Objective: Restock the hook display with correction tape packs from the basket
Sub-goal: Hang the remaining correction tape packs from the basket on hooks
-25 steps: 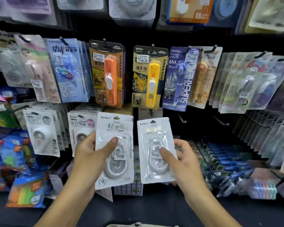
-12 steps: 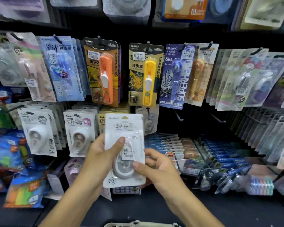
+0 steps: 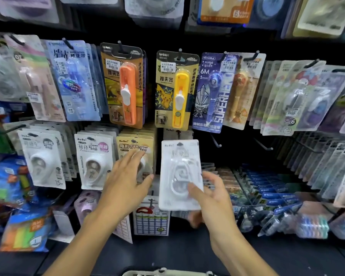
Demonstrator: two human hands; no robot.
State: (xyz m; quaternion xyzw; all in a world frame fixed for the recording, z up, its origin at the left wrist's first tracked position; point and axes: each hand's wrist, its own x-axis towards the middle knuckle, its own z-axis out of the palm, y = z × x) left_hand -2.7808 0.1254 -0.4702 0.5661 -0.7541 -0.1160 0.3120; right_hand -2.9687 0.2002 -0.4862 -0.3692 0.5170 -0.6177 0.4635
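My right hand point(image 3: 209, 198) grips a white correction tape pack point(image 3: 179, 174) by its lower right corner and holds it upright in front of the lower row of hooks. The pack's hang hole sits just below a partly hidden white pack point(image 3: 177, 133) hanging on a hook. My left hand point(image 3: 126, 182) is spread open with nothing in it, in front of a yellow pack point(image 3: 134, 146) on the neighbouring hook. A sliver of the basket rim point(image 3: 163, 272) shows at the bottom edge.
Two bare hooks point(image 3: 215, 141) point(image 3: 264, 145) stick out to the right of the held pack. White packs point(image 3: 95, 158) fill the hooks at left, an orange pack point(image 3: 126, 86) and a yellow one point(image 3: 175, 90) hang above. Blue boxed items point(image 3: 273, 194) lie on the shelf at right.
My two hands brought their packs together, then my left hand let go and opened. My right hand has carried the stacked pack right and up toward the hook.
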